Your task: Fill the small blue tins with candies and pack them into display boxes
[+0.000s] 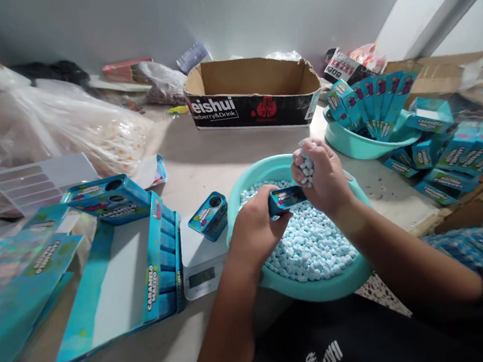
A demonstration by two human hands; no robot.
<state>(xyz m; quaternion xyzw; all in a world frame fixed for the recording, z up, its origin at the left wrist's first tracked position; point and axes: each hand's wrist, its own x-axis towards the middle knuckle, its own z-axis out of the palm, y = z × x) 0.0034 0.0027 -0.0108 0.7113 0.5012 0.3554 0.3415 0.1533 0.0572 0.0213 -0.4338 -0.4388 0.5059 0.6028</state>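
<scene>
My left hand (pixel 255 229) is closed round a small blue candy box (pixel 286 198), held over a teal basin (pixel 318 287) full of pale blue and white candies (pixel 310 242). My right hand (pixel 320 177) is a fist full of those candies, just above the box's open end. Another small blue box (pixel 209 215) rests on a white digital scale (pixel 201 263) left of the basin.
An open blue display carton (pixel 123 281) with boxes lies at left, beside flat blue packaging (pixel 21 268). A second teal bowl (pixel 360 142) holds folded blue boxes, with more piled at right (pixel 455 156). A cardboard box (pixel 253 92) stands behind; plastic bags (pixel 50 124) are at far left.
</scene>
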